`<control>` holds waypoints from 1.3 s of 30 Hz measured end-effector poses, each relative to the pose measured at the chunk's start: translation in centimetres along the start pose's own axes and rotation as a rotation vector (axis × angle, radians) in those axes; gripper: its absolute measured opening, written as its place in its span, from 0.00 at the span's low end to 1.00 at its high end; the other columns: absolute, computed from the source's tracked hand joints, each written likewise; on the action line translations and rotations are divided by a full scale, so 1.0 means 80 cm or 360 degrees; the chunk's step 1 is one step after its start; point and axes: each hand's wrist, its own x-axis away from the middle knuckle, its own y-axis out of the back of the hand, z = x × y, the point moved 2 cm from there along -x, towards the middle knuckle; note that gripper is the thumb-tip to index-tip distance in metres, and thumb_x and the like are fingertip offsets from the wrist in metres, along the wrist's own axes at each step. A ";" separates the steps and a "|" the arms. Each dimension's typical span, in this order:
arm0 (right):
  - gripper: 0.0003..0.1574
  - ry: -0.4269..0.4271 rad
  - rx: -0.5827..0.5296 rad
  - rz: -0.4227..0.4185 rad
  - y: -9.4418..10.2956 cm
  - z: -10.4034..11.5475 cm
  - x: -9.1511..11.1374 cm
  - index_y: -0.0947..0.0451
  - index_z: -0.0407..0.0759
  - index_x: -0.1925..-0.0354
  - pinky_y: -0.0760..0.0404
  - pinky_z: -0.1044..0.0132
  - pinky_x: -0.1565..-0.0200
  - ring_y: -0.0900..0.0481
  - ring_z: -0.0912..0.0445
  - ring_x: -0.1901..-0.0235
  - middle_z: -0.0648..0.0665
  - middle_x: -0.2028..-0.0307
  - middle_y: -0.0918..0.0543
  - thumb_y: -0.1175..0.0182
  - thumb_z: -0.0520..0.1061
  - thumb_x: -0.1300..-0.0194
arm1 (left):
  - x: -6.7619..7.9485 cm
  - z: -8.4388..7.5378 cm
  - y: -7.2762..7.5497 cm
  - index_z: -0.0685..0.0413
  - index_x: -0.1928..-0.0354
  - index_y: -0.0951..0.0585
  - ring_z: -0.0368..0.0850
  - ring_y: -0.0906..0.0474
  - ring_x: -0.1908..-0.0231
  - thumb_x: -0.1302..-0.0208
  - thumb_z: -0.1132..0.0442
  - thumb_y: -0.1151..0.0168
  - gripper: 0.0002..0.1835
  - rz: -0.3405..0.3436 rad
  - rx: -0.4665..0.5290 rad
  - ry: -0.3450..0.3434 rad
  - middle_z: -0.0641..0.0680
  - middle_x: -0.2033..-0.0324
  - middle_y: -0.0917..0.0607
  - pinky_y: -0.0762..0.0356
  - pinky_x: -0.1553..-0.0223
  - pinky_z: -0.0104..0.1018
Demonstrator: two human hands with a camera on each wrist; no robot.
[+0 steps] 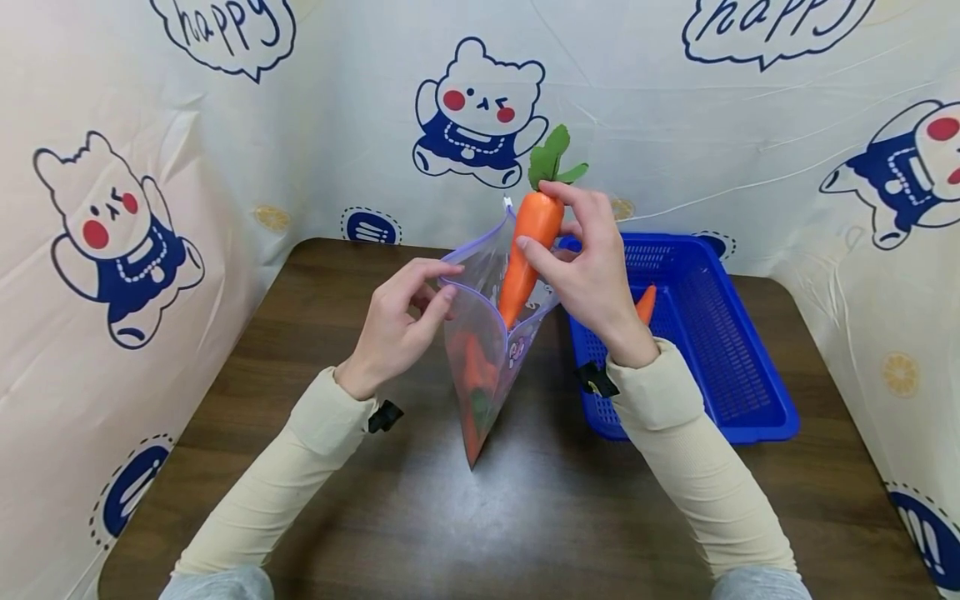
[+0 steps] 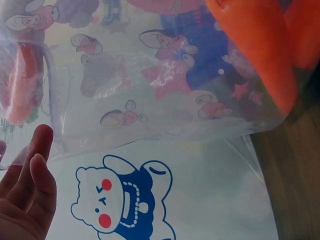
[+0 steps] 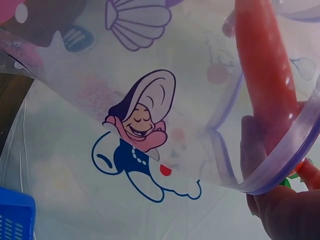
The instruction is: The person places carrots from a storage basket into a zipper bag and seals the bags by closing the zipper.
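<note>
A clear zip bag [image 1: 459, 321] with a purple rim and printed cartoon figures stands upright, its mouth spread apart. At the left side of that rim, my left hand [image 1: 401, 321] pinches the edge between thumb and fingers. My right hand [image 1: 596, 267] holds an orange toy carrot [image 1: 538, 221] near its green leafy top, tip down, with the lower end inside the bag mouth. Through the film in the left wrist view, carrots [image 2: 260, 45] show inside the bag. The right wrist view shows the held carrot [image 3: 265, 65] behind the clear film.
A blue slotted basket [image 1: 757, 367] stands to the right on the dark wooden table [image 1: 322, 483]. An orange carrot [image 1: 646, 305] lies in it, partly hidden by my right hand. Printed cloth [image 1: 360, 125] with bear figures hangs around the table.
</note>
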 end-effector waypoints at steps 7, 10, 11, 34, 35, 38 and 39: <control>0.34 -0.0022 0.0053 0.0039 -0.001 0.002 0.000 0.32 0.48 0.35 0.14 0.61 0.60 0.18 0.50 0.57 0.40 0.45 0.33 0.35 0.45 0.39 | -0.001 0.001 0.000 0.62 0.50 0.21 0.45 0.20 0.78 0.37 0.73 0.41 0.13 -0.0003 -0.0012 -0.0013 0.57 0.59 0.17 0.28 0.78 0.26; 0.35 -0.0023 0.0113 0.0058 -0.001 0.004 0.000 0.32 0.47 0.35 0.14 0.60 0.60 0.18 0.51 0.58 0.40 0.45 0.32 0.34 0.46 0.40 | -0.001 0.001 0.000 0.61 0.50 0.21 0.47 0.20 0.78 0.37 0.74 0.41 0.13 -0.0010 -0.0008 -0.0011 0.57 0.59 0.17 0.28 0.78 0.26; 0.35 -0.0021 0.0131 0.0064 -0.001 0.004 0.000 0.32 0.46 0.35 0.14 0.60 0.60 0.18 0.51 0.58 0.40 0.45 0.32 0.34 0.46 0.40 | -0.001 0.001 0.000 0.61 0.50 0.21 0.47 0.20 0.78 0.37 0.74 0.41 0.13 -0.0010 -0.0006 -0.0011 0.57 0.59 0.17 0.28 0.78 0.26; 0.27 -0.0063 0.0474 -0.0083 0.015 0.000 0.001 0.28 0.39 0.42 0.29 0.60 0.57 0.27 0.48 0.62 0.37 0.46 0.25 0.37 0.49 0.36 | 0.001 0.003 0.005 0.62 0.50 0.21 0.45 0.19 0.78 0.37 0.75 0.42 0.13 -0.0051 -0.0009 -0.0018 0.58 0.56 0.16 0.28 0.78 0.26; 0.27 -0.0097 0.0486 -0.0046 0.015 -0.003 0.002 0.28 0.39 0.42 0.29 0.59 0.57 0.27 0.47 0.62 0.37 0.46 0.25 0.37 0.49 0.36 | 0.001 0.003 0.005 0.62 0.50 0.21 0.44 0.19 0.78 0.37 0.75 0.42 0.13 -0.0056 -0.0011 -0.0021 0.58 0.57 0.16 0.28 0.78 0.26; 0.26 -0.0201 0.0518 0.0077 0.015 -0.009 0.003 0.28 0.41 0.41 0.27 0.58 0.60 0.26 0.48 0.62 0.38 0.48 0.24 0.39 0.49 0.35 | 0.001 0.003 0.006 0.63 0.51 0.21 0.43 0.19 0.78 0.37 0.74 0.42 0.13 -0.0067 -0.0008 -0.0031 0.59 0.56 0.16 0.28 0.78 0.26; 0.25 -0.0222 0.0532 0.0110 0.015 -0.011 0.003 0.28 0.41 0.42 0.26 0.59 0.61 0.25 0.48 0.63 0.38 0.49 0.23 0.40 0.49 0.34 | 0.001 0.003 0.006 0.63 0.51 0.21 0.43 0.18 0.78 0.37 0.74 0.42 0.13 -0.0070 -0.0008 -0.0034 0.59 0.56 0.16 0.28 0.78 0.26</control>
